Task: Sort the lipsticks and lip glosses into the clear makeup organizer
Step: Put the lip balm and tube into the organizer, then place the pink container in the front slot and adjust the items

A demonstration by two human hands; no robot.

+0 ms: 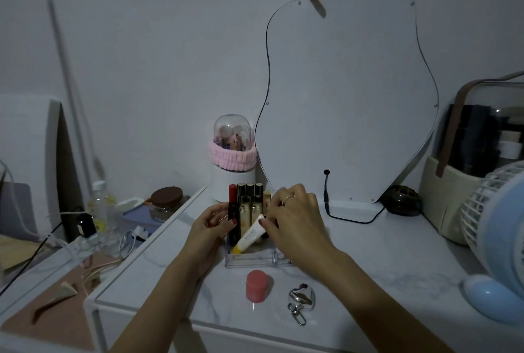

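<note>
A clear makeup organizer (249, 262) stands on the white table's middle. Upright in its back slots are a red-capped lipstick (232, 193) and several gold-and-black lip glosses (249, 196). A white tube with a yellow cap (251, 235) leans tilted in the organizer's front left compartment. My right hand (295, 219) pinches the tube's upper end. My left hand (211, 225) grips the organizer's left side by the red lipstick. In front of the organizer sit a pink round jar (256, 286) and a silver lip-shaped keychain (302, 297).
A wavy mirror (348, 91) leans on the wall behind, with a black cable (354, 219) at its foot. A domed brush holder (233, 159) stands back left, a blue fan (499, 239) and a storage case (467, 159) at the right. Clutter lies on the lower left surface.
</note>
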